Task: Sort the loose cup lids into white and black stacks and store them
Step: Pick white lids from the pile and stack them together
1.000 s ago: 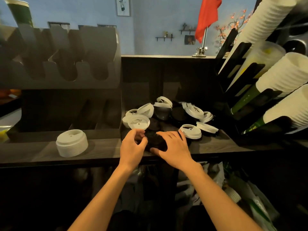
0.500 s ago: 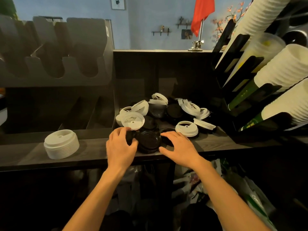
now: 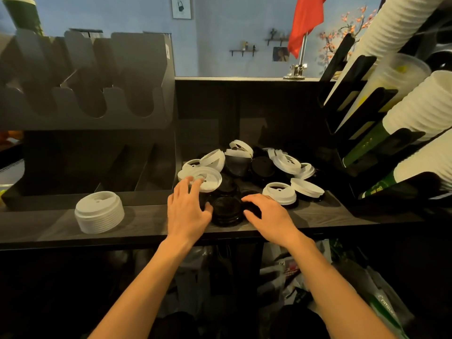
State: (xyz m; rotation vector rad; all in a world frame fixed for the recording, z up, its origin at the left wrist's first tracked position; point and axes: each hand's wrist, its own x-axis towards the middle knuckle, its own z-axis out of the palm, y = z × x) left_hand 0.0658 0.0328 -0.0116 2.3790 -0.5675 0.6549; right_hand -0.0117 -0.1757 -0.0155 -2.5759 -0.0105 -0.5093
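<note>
White stack (image 3: 99,211) sits off on the left of the counter (image 3: 146,223), well apart from the mess, I guess so the colours don't mix. Left hand (image 3: 187,206) is spread open, fingertips on a loose white lid (image 3: 208,178) and thumb against the black stack (image 3: 226,209). My guess is that lid's next. Right hand (image 3: 269,211) curls round the black stack's other side, probably to hold it square. Unsorted pile (image 3: 244,165) is right behind.

wht stack (image 3: 99,212), blk stack (image 3: 227,210), mixed wht/blk pile (image 3: 286,162), red flag (image 3: 305,18).
</note>
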